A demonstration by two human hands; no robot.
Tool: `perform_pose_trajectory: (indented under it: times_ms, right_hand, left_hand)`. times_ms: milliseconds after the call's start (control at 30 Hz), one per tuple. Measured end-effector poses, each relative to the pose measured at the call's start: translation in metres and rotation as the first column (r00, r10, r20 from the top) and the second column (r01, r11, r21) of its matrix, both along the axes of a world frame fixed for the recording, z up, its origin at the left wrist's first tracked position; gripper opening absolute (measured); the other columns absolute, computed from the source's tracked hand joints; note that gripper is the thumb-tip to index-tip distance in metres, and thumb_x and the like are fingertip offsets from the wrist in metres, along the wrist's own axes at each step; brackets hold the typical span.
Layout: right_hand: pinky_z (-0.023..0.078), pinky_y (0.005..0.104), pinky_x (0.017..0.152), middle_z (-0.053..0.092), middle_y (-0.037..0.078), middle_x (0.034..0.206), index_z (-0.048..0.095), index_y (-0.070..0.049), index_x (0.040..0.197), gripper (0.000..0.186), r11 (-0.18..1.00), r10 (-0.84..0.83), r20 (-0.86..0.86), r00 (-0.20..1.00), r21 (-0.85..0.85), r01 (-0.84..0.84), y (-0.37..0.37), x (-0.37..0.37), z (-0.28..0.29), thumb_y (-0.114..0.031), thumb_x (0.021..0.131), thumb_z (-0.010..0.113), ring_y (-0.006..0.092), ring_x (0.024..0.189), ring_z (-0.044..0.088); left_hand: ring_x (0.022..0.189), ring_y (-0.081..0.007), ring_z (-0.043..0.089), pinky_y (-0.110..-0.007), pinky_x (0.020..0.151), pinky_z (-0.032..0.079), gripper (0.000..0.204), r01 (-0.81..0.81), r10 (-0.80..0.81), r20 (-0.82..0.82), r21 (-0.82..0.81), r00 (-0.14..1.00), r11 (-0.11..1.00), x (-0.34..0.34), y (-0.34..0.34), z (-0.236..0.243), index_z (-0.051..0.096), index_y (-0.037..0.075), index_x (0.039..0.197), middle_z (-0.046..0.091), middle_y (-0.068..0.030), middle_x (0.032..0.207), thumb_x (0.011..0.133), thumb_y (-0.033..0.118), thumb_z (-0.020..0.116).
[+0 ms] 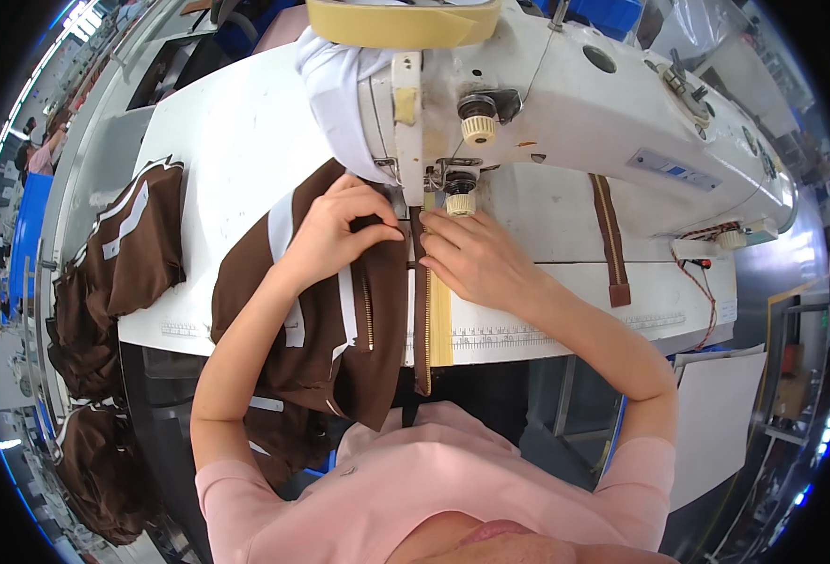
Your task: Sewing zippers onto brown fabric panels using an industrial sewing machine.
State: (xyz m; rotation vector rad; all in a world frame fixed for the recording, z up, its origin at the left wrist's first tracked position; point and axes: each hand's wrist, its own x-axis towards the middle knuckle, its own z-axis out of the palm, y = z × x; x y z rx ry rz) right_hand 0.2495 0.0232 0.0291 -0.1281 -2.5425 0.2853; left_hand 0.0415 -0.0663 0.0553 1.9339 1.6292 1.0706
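Observation:
My left hand [342, 228] pinches with thumb and forefinger at the right edge of a brown fabric piece [382, 320], just left of the presser foot. This piece carries white strips and a short set-in zipper [368, 315]. Beside it runs a long brown zipper [422, 329] with gold-coloured teeth, its lower end hanging over the table's front edge. The fingers of my right hand [479, 256] are bent onto the zipper's upper part, close to the needle area. The white sewing machine [547, 89] hides the zipper's far end. Under my right fingers lies a yellow strip [442, 338].
Brown garment pieces [147, 240] are heaped at the left edge. Another brown zipper [610, 244] lies on the table [547, 324] at right. A roll of yellow tape [401, 23] sits atop the machine, and a white cloth [335, 103] hangs from its head.

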Motion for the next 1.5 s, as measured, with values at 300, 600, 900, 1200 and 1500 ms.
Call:
perform_pose_trajectory:
  times_ms: [300, 600, 900, 1200, 1500]
  right_hand:
    - [0.048, 0.036, 0.071, 0.059, 0.012, 0.094, 0.064, -0.003, 0.092, 0.012, 0.697, -0.416, 0.064, 0.907, -0.618, 0.363, 0.0, -0.011, 0.002, -0.009, 0.081, 0.062, 0.0279, 0.082, 0.058]
    - [0.048, 0.0333, 0.075, 0.06, 0.012, 0.096, 0.063, -0.002, 0.092, 0.012, 0.276, -0.238, -0.159, 0.958, -0.957, -0.09, 0.024, 0.003, -0.023, -0.008, 0.082, 0.063, 0.0256, 0.087, 0.06]
    - [0.043, 0.0376, 0.083, 0.064, 0.009, 0.099, 0.065, -0.003, 0.101, 0.033, 0.973, -0.196, 0.084, 0.977, -0.106, 0.205, 0.0, -0.008, 0.002, -0.025, 0.077, 0.071, 0.0249, 0.102, 0.053]
    - [0.049, 0.0342, 0.076, 0.062, 0.007, 0.092, 0.063, -0.003, 0.095, 0.023, 0.996, -0.068, -0.033, 0.997, 0.06, 0.07, 0.003, -0.011, -0.007, -0.016, 0.075, 0.067, 0.0233, 0.092, 0.056]
    - [0.049, 0.0218, 0.053, 0.054, 0.005, 0.081, 0.059, -0.006, 0.086, 0.018, 0.918, -0.042, -0.026, 0.999, 0.394, 0.049, -0.009, -0.016, -0.003, -0.011, 0.069, 0.062, 0.0122, 0.065, 0.055]
  left_hand:
    - [0.089, -0.0221, 0.058, -0.032, 0.08, 0.048, 0.008, -0.058, 0.07, 0.058, -0.186, 0.996, 0.981, -0.012, 0.007, 0.005, 0.07, 0.005, 0.087, 0.068, -0.0047, 0.087, 0.079, 0.008, 0.07]
    - [0.091, -0.0232, 0.057, -0.033, 0.082, 0.047, 0.009, -0.084, 0.082, -0.021, -0.169, 0.996, 0.982, -0.006, 0.008, -0.001, 0.07, 0.006, 0.087, 0.069, -0.0046, 0.087, 0.079, 0.008, 0.069]
    - [0.091, -0.0256, 0.058, -0.035, 0.08, 0.048, 0.008, -0.027, 0.029, -0.102, 0.021, 0.994, 0.999, -0.003, 0.004, 0.005, 0.068, 0.004, 0.086, 0.066, -0.0072, 0.086, 0.078, 0.004, 0.068]
    - [0.081, -0.025, 0.062, -0.033, 0.074, 0.05, 0.008, 0.004, -0.006, -0.03, -0.071, 1.0, 0.997, -0.006, 0.009, 0.008, 0.068, 0.002, 0.087, 0.067, -0.0098, 0.085, 0.079, 0.003, 0.067]
    - [0.067, -0.0185, 0.067, -0.028, 0.064, 0.052, 0.015, -0.144, 0.151, 0.048, -0.121, 0.987, 0.982, -0.001, 0.015, -0.009, 0.071, 0.002, 0.092, 0.07, -0.0096, 0.08, 0.077, 0.003, 0.07]
